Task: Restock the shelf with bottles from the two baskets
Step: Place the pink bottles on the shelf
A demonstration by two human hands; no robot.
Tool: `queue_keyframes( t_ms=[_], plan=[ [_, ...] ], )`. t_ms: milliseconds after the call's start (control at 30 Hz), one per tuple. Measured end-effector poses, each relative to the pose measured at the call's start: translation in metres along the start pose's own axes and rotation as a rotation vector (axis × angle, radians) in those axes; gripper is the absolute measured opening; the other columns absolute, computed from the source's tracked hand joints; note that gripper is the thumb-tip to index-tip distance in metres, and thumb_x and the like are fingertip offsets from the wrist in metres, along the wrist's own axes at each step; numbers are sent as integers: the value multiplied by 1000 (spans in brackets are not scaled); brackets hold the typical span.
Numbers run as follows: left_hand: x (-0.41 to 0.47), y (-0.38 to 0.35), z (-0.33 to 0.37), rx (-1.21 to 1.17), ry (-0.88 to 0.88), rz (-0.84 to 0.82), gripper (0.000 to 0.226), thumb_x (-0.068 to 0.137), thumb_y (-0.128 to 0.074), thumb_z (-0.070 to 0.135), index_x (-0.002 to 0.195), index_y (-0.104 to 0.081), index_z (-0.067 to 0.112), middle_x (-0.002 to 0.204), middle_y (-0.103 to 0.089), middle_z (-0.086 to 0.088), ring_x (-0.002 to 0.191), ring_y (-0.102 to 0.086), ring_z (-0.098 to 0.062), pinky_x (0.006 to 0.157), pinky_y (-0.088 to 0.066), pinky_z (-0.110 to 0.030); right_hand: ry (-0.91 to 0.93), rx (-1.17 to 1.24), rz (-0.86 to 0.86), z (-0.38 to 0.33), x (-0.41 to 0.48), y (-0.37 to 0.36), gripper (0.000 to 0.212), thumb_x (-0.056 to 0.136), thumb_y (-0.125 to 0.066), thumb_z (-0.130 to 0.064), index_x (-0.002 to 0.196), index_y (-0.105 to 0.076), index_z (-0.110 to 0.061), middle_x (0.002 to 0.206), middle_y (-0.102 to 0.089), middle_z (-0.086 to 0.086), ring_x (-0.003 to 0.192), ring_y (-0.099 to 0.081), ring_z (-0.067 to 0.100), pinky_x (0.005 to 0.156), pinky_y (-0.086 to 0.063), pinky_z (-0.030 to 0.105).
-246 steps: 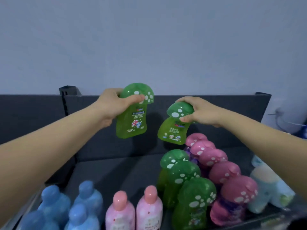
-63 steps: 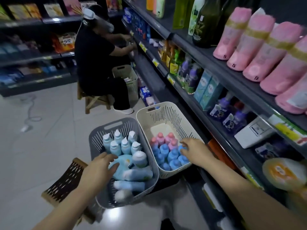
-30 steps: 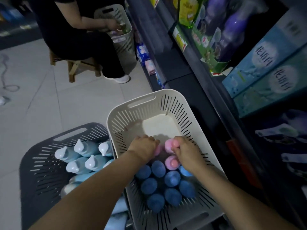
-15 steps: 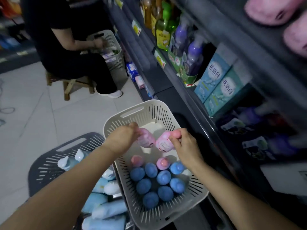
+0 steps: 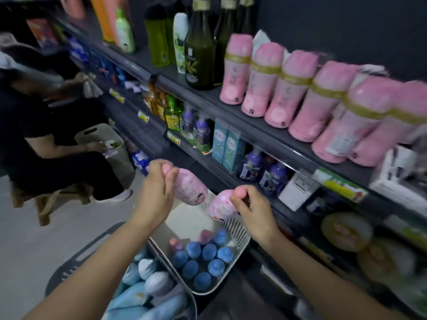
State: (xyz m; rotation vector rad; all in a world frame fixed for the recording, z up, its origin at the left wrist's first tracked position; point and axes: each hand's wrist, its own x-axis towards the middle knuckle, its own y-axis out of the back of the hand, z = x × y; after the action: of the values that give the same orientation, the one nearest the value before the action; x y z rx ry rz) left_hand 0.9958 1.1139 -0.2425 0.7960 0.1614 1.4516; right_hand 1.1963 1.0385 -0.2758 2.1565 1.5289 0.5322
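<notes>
White basket (image 5: pixel 239 232): blue-capped bottles (image 5: pixel 201 256). Grey basket (image 5: pixel 54 285), lower left: pale bottles (image 5: pixel 152 282). Left hand (image 5: pixel 153 196) grips a pink bottle (image 5: pixel 190 188), right hand (image 5: pixel 253 210) a second pink bottle (image 5: pixel 219 207).

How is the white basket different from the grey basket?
The white slotted plastic basket holds upright bottles with round blue and pink caps; the dark grey plastic basket holds pale blue bottles, some lying down. The white one sits nearer the dark shelving. Both hold bottles.
</notes>
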Motion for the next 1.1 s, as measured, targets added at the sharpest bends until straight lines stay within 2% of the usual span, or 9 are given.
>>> queue_keyframes(
  t_ms=[67, 233, 367, 433, 533, 633, 800, 933, 1100],
  plan=[
    [-8, 7, 28, -59, -61, -31, 19, 99, -39, 27, 106, -43, 10, 95, -51, -4, 85, -49, -21, 70, -29, -24, -5, 2, 72, -10, -26, 22, 13, 89, -62, -21, 100, -55, -19, 99, -60, 0, 94, -55, 13, 74, -34, 13],
    [-29, 5, 91, -89, -251, -188, 59, 84, -26, 62, 104, -47, 11, 94, -58, -4, 87, -58, -30, 75, -44, -41, -13, -31, 294, -27, -95, 93, 14, 90, -60, -27, 102, -56, -21, 94, -61, -3, 87, -55, 12, 75, -39, 21],
    [-46, -12, 154, -218, -301, -274, 45, 87, -43, 60, 97, -44, 16, 83, -58, -6, 84, -57, -33, 70, -38, -38, -51, -33, 511, -34, -154, 163, 16, 86, -57, -46, 96, -57, -33, 87, -60, -12, 85, -58, 12, 78, -49, 31],
    [-55, -20, 185, -261, -349, -307, 44, 85, -43, 58, 95, -47, 15, 78, -58, -1, 80, -56, -31, 68, -37, -38, -34, 16, 621, -38, -183, 196, 4, 89, -60, -35, 90, -56, -35, 84, -60, -9, 80, -57, 4, 73, -48, 23],
    [-70, -34, 229, -332, -407, -352, 41, 83, -39, 57, 92, -46, 18, 76, -56, 6, 77, -54, -27, 65, -35, -38, -18, 53, 732, -44, -223, 240, 12, 93, -57, -18, 88, -57, -29, 81, -58, -7, 73, -53, -2, 65, -41, 13],
    [-83, -47, 278, -376, -495, -391, 40, 85, -36, 59, 95, -44, 20, 76, -53, 11, 71, -51, -19, 58, -32, -34, -11, 47, 842, -43, -253, 279, 10, 93, -57, -19, 86, -58, -27, 79, -58, -7, 70, -53, -3, 65, -43, 15],
    [-96, -69, 366, -501, -569, -407, 44, 80, -33, 57, 96, -46, 18, 81, -51, 12, 73, -48, 3, 59, -34, -13, 3, 76, 958, -42, -289, 350, 13, 94, -55, -22, 82, -57, -26, 73, -56, -12, 65, -51, -9, 60, -41, 7],
    [-109, -94, 437, -597, -546, -403, 27, 93, -42, 42, 97, -52, 17, 80, -53, 10, 64, -52, 5, 55, -40, -14, 30, 137, 1074, -35, -309, 423, 12, 93, -56, -19, 85, -60, -27, 87, -63, -11, 81, -60, 3, 76, -51, 30],
    [-122, -133, 527, -644, -581, -314, 17, 96, -44, 42, 91, -52, 28, 88, -54, 12, 80, -54, -2, 73, -48, -24, 98, -17, 1225, -29, -328, 526, 6, 92, -56, -30, 96, -61, -29, 114, -50, -3, 103, -59, 14, 80, -55, 29]
  ],
)
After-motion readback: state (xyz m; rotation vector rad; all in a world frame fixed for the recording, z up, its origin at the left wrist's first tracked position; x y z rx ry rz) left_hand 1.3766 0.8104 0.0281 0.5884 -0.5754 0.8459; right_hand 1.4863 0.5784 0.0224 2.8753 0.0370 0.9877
